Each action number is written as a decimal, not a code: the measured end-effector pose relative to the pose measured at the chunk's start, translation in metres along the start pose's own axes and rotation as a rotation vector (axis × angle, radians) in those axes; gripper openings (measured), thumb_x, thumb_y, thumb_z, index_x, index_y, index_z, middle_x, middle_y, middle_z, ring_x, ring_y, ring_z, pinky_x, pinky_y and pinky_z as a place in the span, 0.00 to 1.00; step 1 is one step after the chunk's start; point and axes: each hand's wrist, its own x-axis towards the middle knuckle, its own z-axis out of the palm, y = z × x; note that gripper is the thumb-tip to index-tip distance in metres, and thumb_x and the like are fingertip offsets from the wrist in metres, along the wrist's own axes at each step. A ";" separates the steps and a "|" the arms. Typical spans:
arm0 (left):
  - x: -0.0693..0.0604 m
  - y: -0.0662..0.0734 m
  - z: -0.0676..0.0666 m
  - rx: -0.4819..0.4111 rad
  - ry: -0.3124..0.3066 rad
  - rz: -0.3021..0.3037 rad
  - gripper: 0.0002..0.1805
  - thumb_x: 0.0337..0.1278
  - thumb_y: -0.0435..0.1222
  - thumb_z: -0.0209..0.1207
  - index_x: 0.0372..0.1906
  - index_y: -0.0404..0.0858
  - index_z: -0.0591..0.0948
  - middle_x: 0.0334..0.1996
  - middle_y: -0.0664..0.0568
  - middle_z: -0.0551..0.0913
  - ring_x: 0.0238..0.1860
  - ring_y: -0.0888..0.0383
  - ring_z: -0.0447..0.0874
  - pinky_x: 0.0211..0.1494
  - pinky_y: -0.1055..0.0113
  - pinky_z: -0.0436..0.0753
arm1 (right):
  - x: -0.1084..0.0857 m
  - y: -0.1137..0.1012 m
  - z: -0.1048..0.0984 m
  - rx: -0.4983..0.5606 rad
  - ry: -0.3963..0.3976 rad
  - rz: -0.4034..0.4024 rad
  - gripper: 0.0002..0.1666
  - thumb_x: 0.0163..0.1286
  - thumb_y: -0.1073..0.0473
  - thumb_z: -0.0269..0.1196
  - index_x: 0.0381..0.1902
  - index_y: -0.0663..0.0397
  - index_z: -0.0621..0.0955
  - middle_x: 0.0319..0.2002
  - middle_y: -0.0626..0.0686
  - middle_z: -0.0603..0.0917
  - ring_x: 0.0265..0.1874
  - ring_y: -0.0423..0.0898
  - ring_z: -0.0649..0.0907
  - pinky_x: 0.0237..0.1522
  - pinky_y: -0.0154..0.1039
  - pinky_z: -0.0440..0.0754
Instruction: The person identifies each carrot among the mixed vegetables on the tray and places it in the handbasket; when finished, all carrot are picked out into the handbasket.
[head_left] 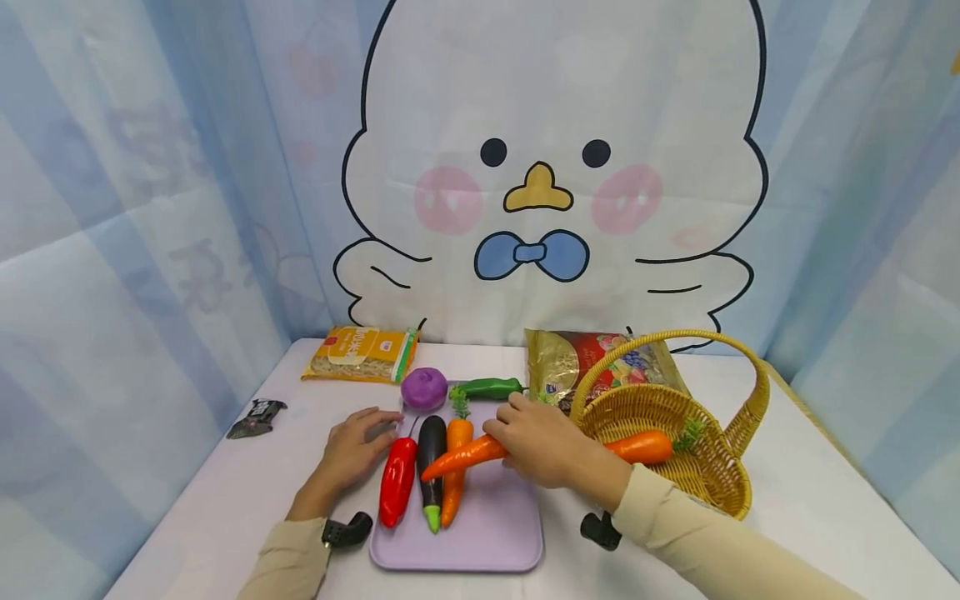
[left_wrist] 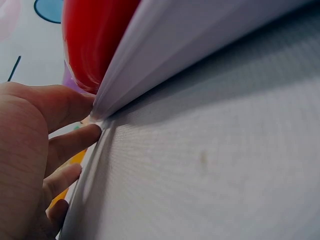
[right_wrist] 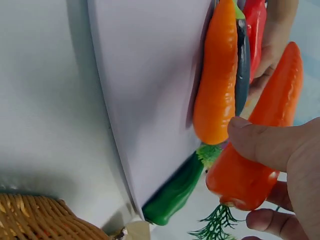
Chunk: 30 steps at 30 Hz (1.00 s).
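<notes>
My right hand (head_left: 543, 437) grips an orange carrot (head_left: 468, 457) around its thick end, its tip pointing left above the vegetables on the lilac tray (head_left: 495, 533). In the right wrist view, the thumb lies across the held carrot (right_wrist: 240, 177), and green leaves show below it. On the tray lie a red pepper (head_left: 397, 483), an eggplant (head_left: 431, 458), a second carrot (head_left: 453, 496) and a green pepper (head_left: 491, 388). My left hand (head_left: 352, 450) is at the tray's left edge, fingers loosely extended; its fingertips touch the rim (left_wrist: 102, 102) in the left wrist view.
A wicker basket (head_left: 731, 483) with a tall handle stands right of the tray, another carrot (head_left: 645, 447) in it. A purple onion-like vegetable (head_left: 424, 389) sits at the tray's far left corner. Behind are a yellow bag (head_left: 360, 354) and a gold-red bag (head_left: 555, 358); a black packet (head_left: 257, 418) lies left.
</notes>
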 end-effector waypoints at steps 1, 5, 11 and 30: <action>0.000 0.000 0.000 0.001 0.001 -0.003 0.17 0.68 0.41 0.58 0.59 0.49 0.84 0.67 0.40 0.76 0.74 0.37 0.62 0.74 0.32 0.51 | -0.001 0.000 -0.001 -0.007 0.002 -0.005 0.25 0.61 0.47 0.75 0.54 0.45 0.83 0.41 0.46 0.82 0.39 0.45 0.72 0.39 0.36 0.76; 0.000 0.000 0.000 -0.004 0.000 -0.016 0.18 0.68 0.41 0.58 0.59 0.49 0.84 0.68 0.41 0.75 0.75 0.38 0.61 0.75 0.32 0.50 | -0.007 -0.002 -0.004 -0.015 0.006 -0.018 0.24 0.62 0.46 0.74 0.54 0.45 0.82 0.40 0.46 0.82 0.39 0.45 0.71 0.39 0.37 0.75; 0.000 0.001 -0.002 -0.004 -0.005 -0.022 0.18 0.68 0.41 0.58 0.59 0.49 0.84 0.68 0.40 0.75 0.75 0.37 0.61 0.75 0.31 0.50 | -0.015 -0.004 -0.010 -0.008 0.025 -0.033 0.22 0.62 0.46 0.74 0.52 0.44 0.83 0.38 0.45 0.81 0.39 0.45 0.71 0.40 0.37 0.75; 0.002 -0.002 -0.002 -0.018 -0.009 -0.013 0.18 0.67 0.41 0.58 0.59 0.49 0.84 0.68 0.40 0.75 0.75 0.37 0.61 0.74 0.31 0.50 | -0.045 0.000 -0.028 0.018 0.042 -0.058 0.22 0.63 0.43 0.71 0.51 0.45 0.82 0.37 0.43 0.79 0.35 0.42 0.72 0.35 0.35 0.74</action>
